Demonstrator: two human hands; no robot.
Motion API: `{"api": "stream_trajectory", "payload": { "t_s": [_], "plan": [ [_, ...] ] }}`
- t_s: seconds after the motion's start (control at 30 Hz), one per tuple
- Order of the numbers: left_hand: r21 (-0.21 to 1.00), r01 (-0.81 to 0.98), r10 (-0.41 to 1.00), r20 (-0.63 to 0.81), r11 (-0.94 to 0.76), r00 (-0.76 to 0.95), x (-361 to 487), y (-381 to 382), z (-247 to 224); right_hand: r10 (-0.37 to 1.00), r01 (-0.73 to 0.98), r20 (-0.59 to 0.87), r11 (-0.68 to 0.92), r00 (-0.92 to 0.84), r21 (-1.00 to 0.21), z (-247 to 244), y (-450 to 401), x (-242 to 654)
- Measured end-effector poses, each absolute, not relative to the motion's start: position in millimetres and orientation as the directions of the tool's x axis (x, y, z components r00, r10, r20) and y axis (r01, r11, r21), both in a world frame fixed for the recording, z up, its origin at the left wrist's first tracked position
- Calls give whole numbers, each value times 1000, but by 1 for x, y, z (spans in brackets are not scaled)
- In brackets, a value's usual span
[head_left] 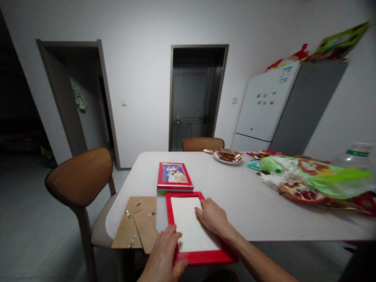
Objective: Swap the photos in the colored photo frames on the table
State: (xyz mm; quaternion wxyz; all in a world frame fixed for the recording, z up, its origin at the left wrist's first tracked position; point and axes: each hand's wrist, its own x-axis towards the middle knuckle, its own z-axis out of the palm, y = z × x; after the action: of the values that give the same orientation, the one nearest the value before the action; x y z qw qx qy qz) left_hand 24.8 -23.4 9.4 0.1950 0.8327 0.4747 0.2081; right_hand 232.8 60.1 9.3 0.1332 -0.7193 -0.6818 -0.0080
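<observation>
A red picture frame (199,257) lies in front of me, its near end reaching past the table's front edge. A white sheet (190,225) fills its opening. My left hand (166,250) holds the frame's near left corner, fingers over the left side and thumb at the bottom edge. On the right side, my right hand (214,216) grips the frame with curled fingers, its thumb over the white sheet. Just left of the frame lies a brown backing board (122,235) with metal clips and a propped stand flap (147,231). Beyond it lies another red frame with a photo (175,173).
A plate (227,159) of gold-wrapped packets stands at the table's far side. Green snack bags (317,176) and a clear jar (357,158) crowd the right. Wooden chairs stand at the left (84,178) and far side (202,143). A fridge (266,102) is against the wall.
</observation>
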Motion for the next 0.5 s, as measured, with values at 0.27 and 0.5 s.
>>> {"api": "stream_trajectory", "payload": {
  "t_s": [0.27, 0.5],
  "plan": [
    [169, 980, 993, 70, -107, 97, -58, 2, -2, 899, 835, 285, 421, -332, -356, 30, 30, 157],
    [114, 980, 972, 184, -165, 143, -69, 12, -24, 827, 785, 251, 558, -502, -269, 10, 15, 89]
  ]
}}
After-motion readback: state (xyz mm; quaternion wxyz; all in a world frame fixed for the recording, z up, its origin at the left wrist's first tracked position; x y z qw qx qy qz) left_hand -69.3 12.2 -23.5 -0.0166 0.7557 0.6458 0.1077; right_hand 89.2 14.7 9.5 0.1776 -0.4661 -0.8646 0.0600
